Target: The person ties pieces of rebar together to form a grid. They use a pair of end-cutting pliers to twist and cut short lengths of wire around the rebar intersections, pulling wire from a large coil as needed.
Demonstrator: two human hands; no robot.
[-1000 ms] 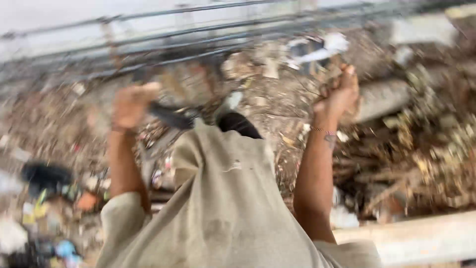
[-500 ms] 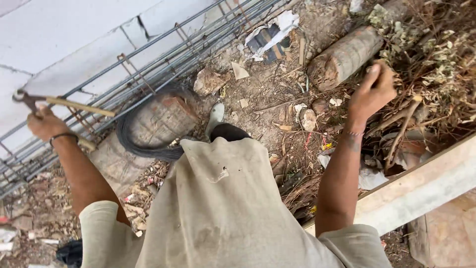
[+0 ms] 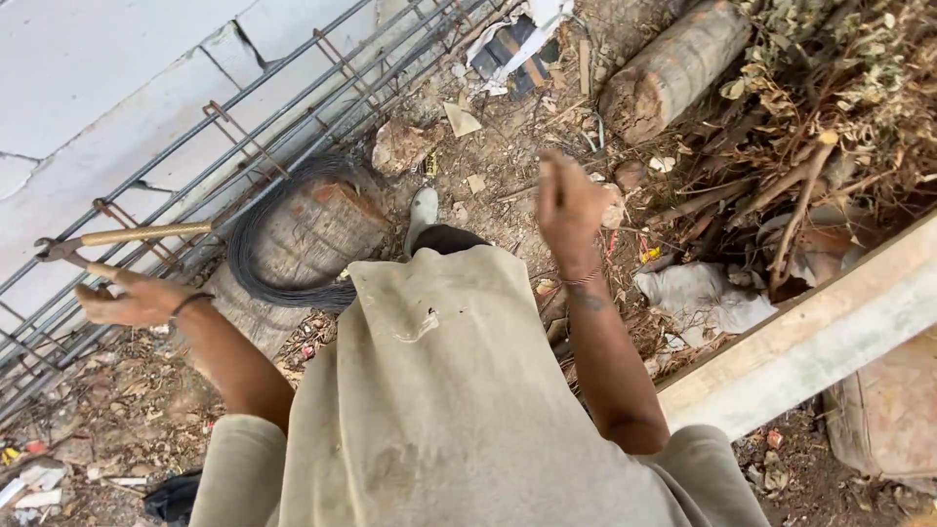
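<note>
My left hand (image 3: 132, 298) is out to the left, low beside a rebar cage (image 3: 293, 107). It grips the lower handle of a pair of pincers (image 3: 127, 239) with tan handles, whose jaws point left at the bars. My right hand (image 3: 568, 200) is raised in the middle of the view, above the littered ground. It is blurred, and I see nothing in it. A coil of dark wire (image 3: 256, 263) is looped around a short log stump (image 3: 312, 229) between my left arm and my foot (image 3: 425, 207).
The rebar cage lies along a white block wall (image 3: 107, 68). A thick log (image 3: 673, 68) and dry branches (image 3: 810, 146) fill the upper right. A pale concrete beam (image 3: 810, 337) crosses at the right. Rubble, paper and scraps cover the dirt.
My right hand has swung left from the log side toward the middle. My left hand with the pincers has stayed by the rebar, slightly lower.
</note>
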